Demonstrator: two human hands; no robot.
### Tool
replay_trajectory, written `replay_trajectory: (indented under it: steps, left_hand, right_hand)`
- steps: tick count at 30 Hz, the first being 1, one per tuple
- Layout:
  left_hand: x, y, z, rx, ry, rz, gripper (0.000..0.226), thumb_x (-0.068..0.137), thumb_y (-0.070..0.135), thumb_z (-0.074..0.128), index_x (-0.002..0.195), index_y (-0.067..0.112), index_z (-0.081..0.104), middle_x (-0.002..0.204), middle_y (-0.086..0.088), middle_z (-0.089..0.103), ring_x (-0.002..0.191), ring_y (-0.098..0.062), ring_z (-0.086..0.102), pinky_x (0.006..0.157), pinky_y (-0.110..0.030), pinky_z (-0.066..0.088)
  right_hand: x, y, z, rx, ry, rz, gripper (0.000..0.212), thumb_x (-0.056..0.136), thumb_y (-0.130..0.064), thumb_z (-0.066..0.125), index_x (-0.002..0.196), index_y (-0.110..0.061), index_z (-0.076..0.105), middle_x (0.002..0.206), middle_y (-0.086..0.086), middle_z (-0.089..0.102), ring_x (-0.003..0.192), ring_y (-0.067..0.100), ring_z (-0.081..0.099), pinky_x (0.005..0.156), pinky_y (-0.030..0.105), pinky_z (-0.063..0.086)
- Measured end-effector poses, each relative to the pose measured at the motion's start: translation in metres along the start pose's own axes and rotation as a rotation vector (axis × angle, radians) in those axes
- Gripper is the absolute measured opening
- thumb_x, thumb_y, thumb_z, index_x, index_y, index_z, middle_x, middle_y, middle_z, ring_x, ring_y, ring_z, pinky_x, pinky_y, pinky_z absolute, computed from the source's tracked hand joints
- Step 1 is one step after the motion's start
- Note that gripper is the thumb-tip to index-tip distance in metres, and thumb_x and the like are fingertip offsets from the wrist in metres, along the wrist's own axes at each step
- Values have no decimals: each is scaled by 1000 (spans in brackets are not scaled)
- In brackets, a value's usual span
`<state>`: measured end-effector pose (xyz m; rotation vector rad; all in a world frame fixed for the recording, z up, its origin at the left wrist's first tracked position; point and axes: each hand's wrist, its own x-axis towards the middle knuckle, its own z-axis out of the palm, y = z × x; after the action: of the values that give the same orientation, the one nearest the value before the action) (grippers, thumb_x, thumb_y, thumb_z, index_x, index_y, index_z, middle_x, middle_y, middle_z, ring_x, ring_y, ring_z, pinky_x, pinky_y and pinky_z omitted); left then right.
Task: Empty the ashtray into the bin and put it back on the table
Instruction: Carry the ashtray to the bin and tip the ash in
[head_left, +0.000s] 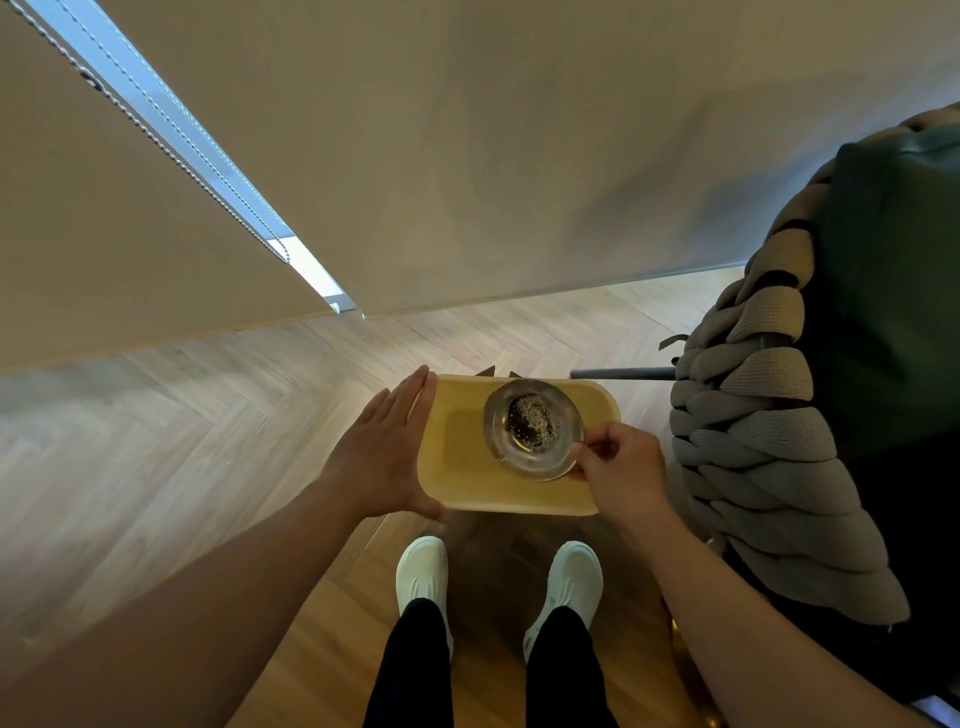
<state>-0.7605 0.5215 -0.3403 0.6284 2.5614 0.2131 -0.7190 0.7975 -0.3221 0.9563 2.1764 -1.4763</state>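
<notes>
A round clear glass ashtray (532, 428) with dark and grey ash in its middle sits on a small yellow wooden table (467, 457) with a raised rim, right in front of me. My right hand (621, 470) pinches the ashtray's near right edge between thumb and fingers. Flat and with its fingers together, my left hand (387, 452) rests against the table's left edge and holds nothing. No bin is in view.
A chunky knotted grey chair (769, 447) with a dark green cushion (893, 312) stands close on the right. Beige blinds hang behind the table. Herringbone wood floor spreads to the left, and my white shoes (421, 571) stand just below the table.
</notes>
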Motion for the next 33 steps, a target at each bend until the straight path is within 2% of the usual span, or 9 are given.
replay_trajectory:
  steps: [1,3,6,9,13,24,28,30,33]
  left_hand:
    - [0,0,0,3,3,2,158,37,103,44,153,15,-19,165,-7,-10,151,-19,-6,121,-37,-1]
    - [1,-1,0,-3,7,5,157,38,104,39,153,15,-19,165,-7,-10,151,-19,-7,121,-38,-1]
    - [0,-1,0,-16,14,12,154,39,104,36,152,15,-20,165,-7,-9,151,-20,-8,122,-41,2]
    - [0,-1,0,-20,16,20,153,40,104,36,151,16,-22,165,-8,-9,152,-21,-8,123,-43,4]
    - [1,-1,0,-22,17,12,153,40,103,38,148,20,-30,164,-5,-14,150,-17,-15,122,-39,-2]
    - [0,-1,1,-21,2,-2,156,41,97,54,150,19,-25,164,-5,-15,149,-16,-14,122,-39,-2]
    - [0,-1,1,-25,9,-10,155,38,101,44,150,19,-25,164,-4,-14,148,-14,-15,121,-38,-1]
    - [0,0,1,-26,10,-13,154,37,104,36,150,19,-25,164,-5,-13,148,-14,-14,122,-40,1]
    - [-1,0,0,-24,2,-16,154,36,104,35,150,19,-26,164,-5,-14,149,-15,-14,121,-39,0]
  right_hand:
    - [-3,-2,0,-133,30,-148,17,83,-9,74,75,-21,66,75,-5,69,68,3,66,60,13,53]
    - [-9,-2,1,-324,72,-551,11,81,-8,76,78,-16,69,72,-6,68,66,3,64,60,9,50]
    - [-16,6,6,-599,102,-1090,10,77,0,78,87,0,74,81,12,72,74,23,69,68,30,60]
    - [-16,13,9,-764,138,-1244,22,70,4,82,90,5,75,87,20,74,83,31,73,74,38,63]
    - [-15,17,11,-791,146,-1217,26,67,3,85,92,5,75,89,20,75,85,31,73,74,39,63]
    - [-19,13,8,-742,141,-1137,20,72,3,82,91,4,76,86,18,75,80,29,73,72,38,63]
    - [-20,7,10,-583,70,-883,10,81,0,75,91,-3,76,77,7,73,66,19,67,61,29,58]
    - [-19,4,11,-476,47,-698,7,85,-5,72,90,-9,76,72,-2,69,61,8,63,56,18,53]
    - [-13,-1,9,-293,54,-380,6,84,-13,73,84,-18,76,65,-21,62,69,-6,63,56,5,46]
